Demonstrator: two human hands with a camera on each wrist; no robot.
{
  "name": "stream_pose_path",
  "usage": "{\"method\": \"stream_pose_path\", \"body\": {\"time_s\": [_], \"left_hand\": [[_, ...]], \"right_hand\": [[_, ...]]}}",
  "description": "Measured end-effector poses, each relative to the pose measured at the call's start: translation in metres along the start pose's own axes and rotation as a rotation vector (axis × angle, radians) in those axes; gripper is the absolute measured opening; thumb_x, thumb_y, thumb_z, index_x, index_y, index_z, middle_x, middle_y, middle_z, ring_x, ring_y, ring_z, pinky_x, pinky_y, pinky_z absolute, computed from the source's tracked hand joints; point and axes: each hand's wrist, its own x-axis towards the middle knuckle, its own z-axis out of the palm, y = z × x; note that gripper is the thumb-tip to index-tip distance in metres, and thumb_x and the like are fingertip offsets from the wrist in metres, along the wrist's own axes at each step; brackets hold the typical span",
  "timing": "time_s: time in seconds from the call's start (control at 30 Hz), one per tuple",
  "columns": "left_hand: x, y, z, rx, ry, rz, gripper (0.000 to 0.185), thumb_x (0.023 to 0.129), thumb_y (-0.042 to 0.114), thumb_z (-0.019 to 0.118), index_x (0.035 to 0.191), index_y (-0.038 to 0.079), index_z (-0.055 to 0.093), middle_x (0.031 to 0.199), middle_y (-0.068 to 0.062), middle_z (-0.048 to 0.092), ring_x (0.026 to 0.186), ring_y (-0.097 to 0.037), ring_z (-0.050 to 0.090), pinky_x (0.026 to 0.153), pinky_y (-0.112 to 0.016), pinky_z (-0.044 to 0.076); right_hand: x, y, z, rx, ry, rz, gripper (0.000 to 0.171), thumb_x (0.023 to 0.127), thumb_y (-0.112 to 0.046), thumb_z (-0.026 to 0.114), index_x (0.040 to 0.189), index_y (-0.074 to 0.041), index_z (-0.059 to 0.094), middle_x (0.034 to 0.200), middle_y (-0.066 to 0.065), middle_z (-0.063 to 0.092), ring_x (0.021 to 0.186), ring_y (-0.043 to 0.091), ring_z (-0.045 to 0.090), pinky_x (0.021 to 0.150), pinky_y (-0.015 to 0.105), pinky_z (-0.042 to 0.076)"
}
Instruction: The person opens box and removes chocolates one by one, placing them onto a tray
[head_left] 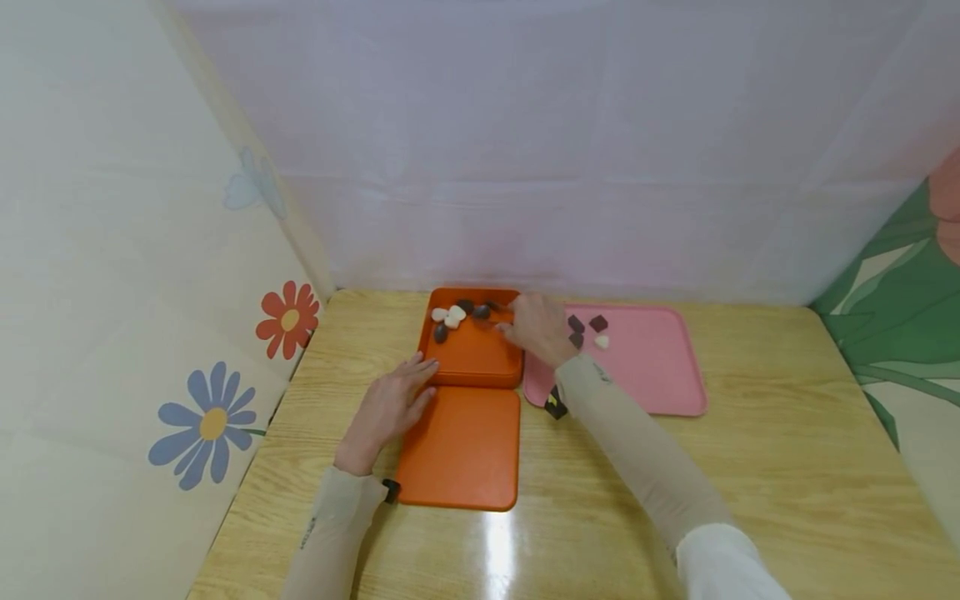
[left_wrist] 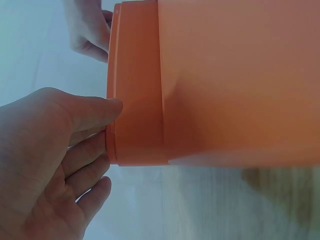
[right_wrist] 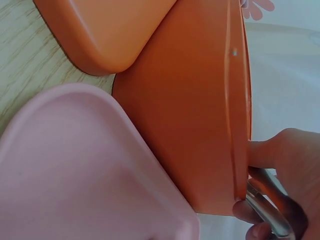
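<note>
The step in hand looks like moving pieces with tongs (right_wrist: 267, 212) into the orange box (head_left: 471, 354). The right hand (head_left: 536, 329) grips the tongs at the box's right rim; the left hand (head_left: 390, 408), fingers straight, rests against its left wall. 3 pieces (head_left: 588, 329) remain on the pink tray (head_left: 660, 375) just right of the right hand, so the next move calls for a careful pinch there

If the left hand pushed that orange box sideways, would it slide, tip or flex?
The orange box looks like rigid moulded plastic, so probably no flex. It sits low and wide on the glossy wooden table, so it would likely slide, not tip. The left hand rests against its side, probably steadying it.
</note>
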Motion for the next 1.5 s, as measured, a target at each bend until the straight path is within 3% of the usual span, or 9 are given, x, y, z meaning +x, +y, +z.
{"method": "stream_pose_path", "body": {"time_s": [0.13, 0.33, 0.77, 1.13, 1.5], "left_hand": [[0.000, 0.000, 0.000, 0.006, 0.012, 0.013, 0.049, 0.102, 0.016, 0.073, 0.149, 0.004, 0.063, 0.152, -0.013, 0.063, 0.148, -0.036, 0.053, 0.116, -0.059, 0.047], [0.000, 0.000, 0.001, 0.018, 0.050, 0.051, 0.048, 0.101, 0.014, 0.075, 0.146, 0.002, 0.065, 0.149, -0.016, 0.065, 0.144, -0.039, 0.056, 0.111, -0.060, 0.051], [0.000, 0.000, 0.001, 0.019, 0.037, 0.039, 0.048, 0.102, 0.014, 0.074, 0.147, 0.001, 0.064, 0.150, -0.016, 0.064, 0.145, -0.039, 0.055, 0.112, -0.060, 0.050], [0.000, 0.000, 0.002, 0.014, 0.034, 0.032, 0.049, 0.101, 0.015, 0.075, 0.147, 0.002, 0.064, 0.150, -0.015, 0.064, 0.146, -0.038, 0.055, 0.113, -0.059, 0.050], [0.000, 0.000, 0.002, 0.018, 0.041, 0.038, 0.049, 0.102, 0.014, 0.074, 0.147, 0.001, 0.064, 0.150, -0.016, 0.064, 0.146, -0.039, 0.054, 0.112, -0.060, 0.050]], "right_hand": [[0.000, 0.001, 0.002, -0.020, 0.008, -0.008, 0.041, 0.097, -0.054, 0.076, 0.087, -0.014, 0.078, 0.075, 0.002, 0.063, 0.048, 0.011, 0.047, 0.041, 0.025, 0.030], [0.000, 0.000, 0.001, -0.012, 0.001, -0.031, 0.039, 0.098, -0.048, 0.077, 0.082, -0.013, 0.074, 0.073, 0.001, 0.061, 0.051, 0.012, 0.048, 0.043, 0.026, 0.033], [-0.003, -0.002, 0.001, -0.010, 0.005, -0.047, 0.043, 0.100, -0.045, 0.075, 0.074, -0.012, 0.068, 0.063, -0.001, 0.055, 0.048, 0.012, 0.048, 0.043, 0.026, 0.034], [-0.009, 0.001, -0.006, 0.037, -0.010, -0.044, 0.045, 0.101, -0.044, 0.074, 0.070, -0.013, 0.064, 0.064, -0.001, 0.052, 0.047, 0.011, 0.044, 0.042, 0.024, 0.032], [-0.020, 0.011, -0.014, 0.163, -0.022, 0.002, 0.036, 0.103, -0.043, 0.071, 0.084, -0.013, 0.066, 0.069, 0.001, 0.058, 0.051, 0.010, 0.046, 0.043, 0.023, 0.034]]}}
